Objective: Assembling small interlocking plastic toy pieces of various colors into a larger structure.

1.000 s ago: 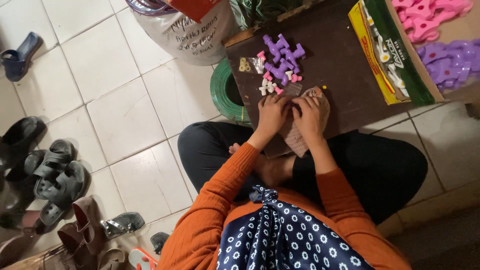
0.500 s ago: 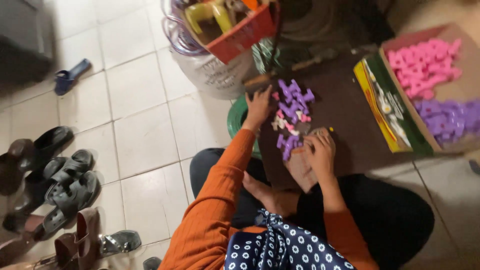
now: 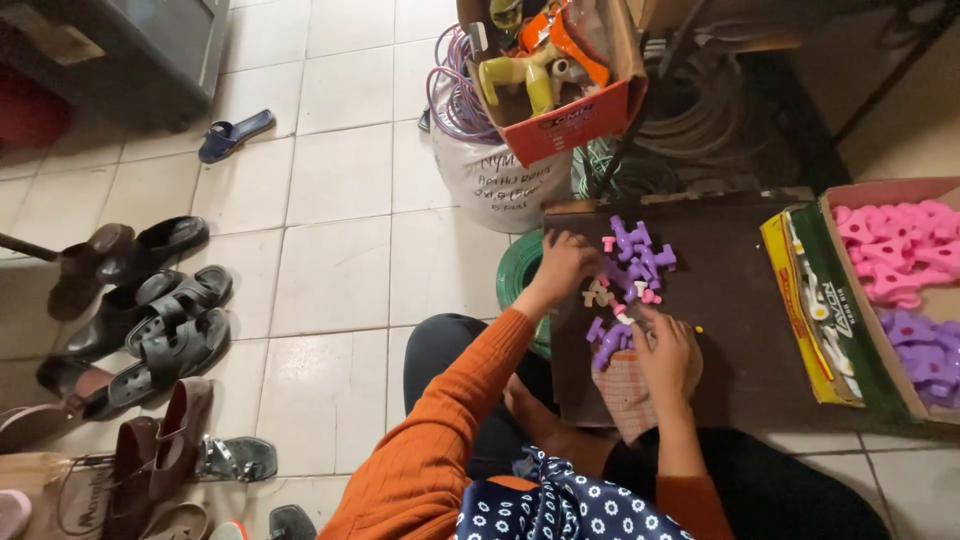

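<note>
We keep left hand [image 3: 562, 262] steadying purple pieces [image 3: 636, 258] mid-frame (grip unclear); right hand [image 3: 664, 345] pinches one piece, lifting slowly off worktop [image 3: 740, 300].

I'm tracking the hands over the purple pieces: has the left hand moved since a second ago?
Yes. The left hand has left the right hand and reached away from the body, to the board's left edge beside the purple pieces.

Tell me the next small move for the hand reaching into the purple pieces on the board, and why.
Probably close the left hand on one of the purple pieces: it already rests at the pile's edge on the dark board, while the right hand stays on the small checked pad, beside loose pieces.
</note>
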